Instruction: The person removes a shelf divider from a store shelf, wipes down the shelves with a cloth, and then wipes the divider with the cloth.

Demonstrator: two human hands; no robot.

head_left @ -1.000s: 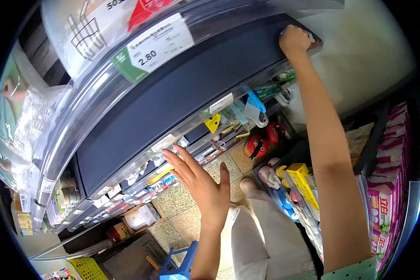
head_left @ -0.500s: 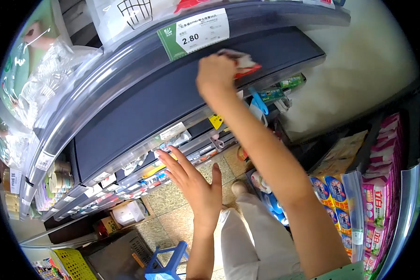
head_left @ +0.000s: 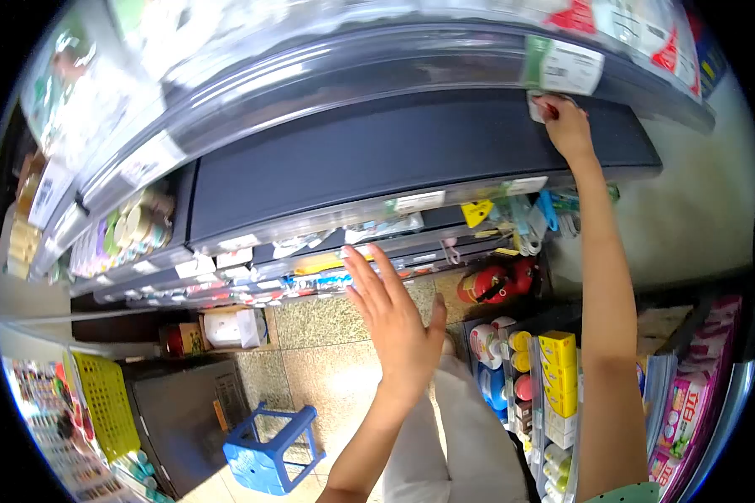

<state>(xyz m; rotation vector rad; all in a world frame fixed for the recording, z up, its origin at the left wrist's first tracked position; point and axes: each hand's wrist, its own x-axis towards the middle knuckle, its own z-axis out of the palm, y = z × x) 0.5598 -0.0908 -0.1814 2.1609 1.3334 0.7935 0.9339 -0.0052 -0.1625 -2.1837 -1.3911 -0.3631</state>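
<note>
Reaching far out along the dark shelf (head_left: 369, 155), the right arm is held nearly straight, and a crumpled red-and-white piece (head_left: 537, 107) is pinched in the right hand (head_left: 569, 126), just below a price label (head_left: 572, 67). The left hand (head_left: 398, 331) is held free, fingers spread, near the shelf's front edge. Since half a second ago, the piece has been carried from mid-shelf toward the right end. The board looks flat and smooth; its front is faced with a clear strip (head_left: 327, 217).

Head view faces forward and down, close to shelf (head_left: 377, 151)
</note>
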